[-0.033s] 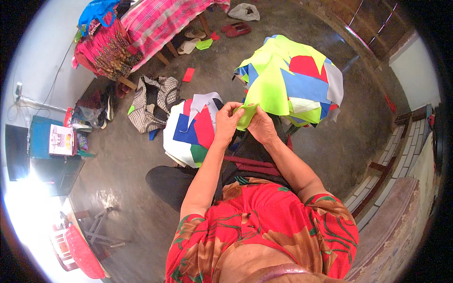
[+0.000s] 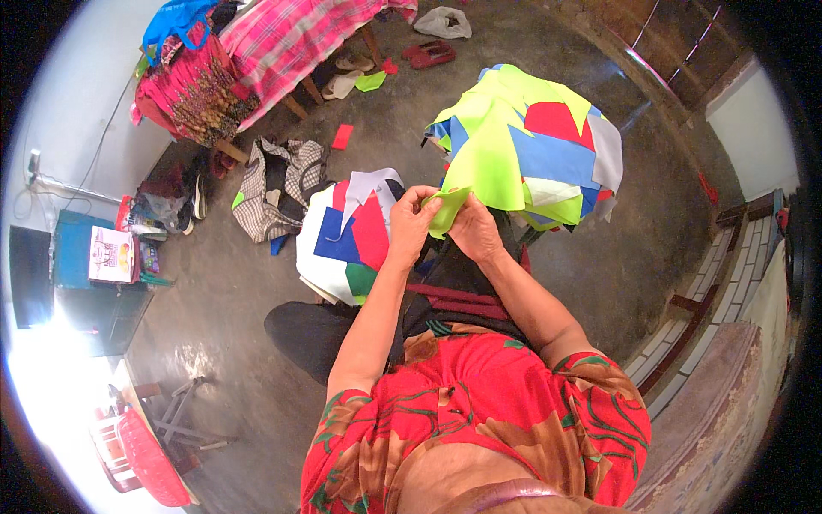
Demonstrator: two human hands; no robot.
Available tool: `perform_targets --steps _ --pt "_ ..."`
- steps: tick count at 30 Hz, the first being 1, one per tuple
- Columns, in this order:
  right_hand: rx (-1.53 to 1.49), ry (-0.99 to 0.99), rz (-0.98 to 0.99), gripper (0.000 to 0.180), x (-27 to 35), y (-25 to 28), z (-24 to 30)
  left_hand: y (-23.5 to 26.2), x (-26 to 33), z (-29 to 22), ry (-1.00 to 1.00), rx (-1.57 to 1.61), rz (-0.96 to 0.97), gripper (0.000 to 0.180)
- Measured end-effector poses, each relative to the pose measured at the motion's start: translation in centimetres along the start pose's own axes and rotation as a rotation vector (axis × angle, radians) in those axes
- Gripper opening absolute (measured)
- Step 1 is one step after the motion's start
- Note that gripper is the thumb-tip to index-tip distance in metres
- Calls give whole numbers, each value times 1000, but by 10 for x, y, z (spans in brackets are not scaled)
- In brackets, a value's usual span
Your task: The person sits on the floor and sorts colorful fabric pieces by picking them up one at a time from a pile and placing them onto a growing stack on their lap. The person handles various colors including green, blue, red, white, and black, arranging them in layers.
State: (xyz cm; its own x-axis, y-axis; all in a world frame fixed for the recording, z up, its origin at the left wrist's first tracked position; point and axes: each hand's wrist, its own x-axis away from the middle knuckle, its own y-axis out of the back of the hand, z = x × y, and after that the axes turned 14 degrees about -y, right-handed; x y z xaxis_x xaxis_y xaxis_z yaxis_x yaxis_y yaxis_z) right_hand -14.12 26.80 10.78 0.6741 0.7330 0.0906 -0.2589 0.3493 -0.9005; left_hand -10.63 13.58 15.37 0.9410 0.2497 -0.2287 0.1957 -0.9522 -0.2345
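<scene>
Bare grey concrete floor (image 2: 548, 248) fills the room I am looking down into, and both hands meet over it just ahead of the seated person's knees. My landmark is the small lime-green fabric piece (image 2: 447, 208), which is pinched between the two hands. The left hand (image 2: 413, 224) closes its fingers and thumb on the piece's left edge; the right hand (image 2: 473, 230) grips its lower right edge, fingers curled under the cloth (I cannot tell exactly how many fingers touch it).

Just left of and below the green piece sits a rounded bundle of cut fabric (image 2: 347, 236) in white, blue, red and green, close against the left hand. Above and to the right of the piece, nearly touching its upper corner in this view, rises a larger heap of fabric panels (image 2: 527, 141), mostly lime-green with blue, red and grey patches.

Farther left of the piece lies a checked bag (image 2: 278, 184) on the floor, with a small red scrap (image 2: 342, 136) beyond it. Well above and left of the piece stands a wooden bench (image 2: 295, 43) draped in pink plaid cloth. Far to the lower left of the piece I see a red plastic basket (image 2: 154, 463) near the bright edge of the view.
</scene>
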Motion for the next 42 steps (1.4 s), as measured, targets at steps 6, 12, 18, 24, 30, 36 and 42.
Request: perform_targets --steps 6,12,18,24,30,36,42 --pt "-4 -28 31 52 0 -4 2 -2 18 -31 -48 106 29 9" --pt "23 9 -47 51 0 -15 0 13 43 -10 -41 158 40 9" --pt "-21 15 -33 43 -2 -1 0 18 59 1 169 164 200 9" --pt "-40 -13 -40 29 2 2 2 35 60 26 265 280 45 34" --pt "65 -263 223 25 10 -6 0 46 53 18 301 613 50 65" --pt "251 -397 233 21 14 3 -4 49 49 17 263 672 -233 43" --pt "287 -443 309 16 17 -1 -5 64 49 25 163 628 -466 42"
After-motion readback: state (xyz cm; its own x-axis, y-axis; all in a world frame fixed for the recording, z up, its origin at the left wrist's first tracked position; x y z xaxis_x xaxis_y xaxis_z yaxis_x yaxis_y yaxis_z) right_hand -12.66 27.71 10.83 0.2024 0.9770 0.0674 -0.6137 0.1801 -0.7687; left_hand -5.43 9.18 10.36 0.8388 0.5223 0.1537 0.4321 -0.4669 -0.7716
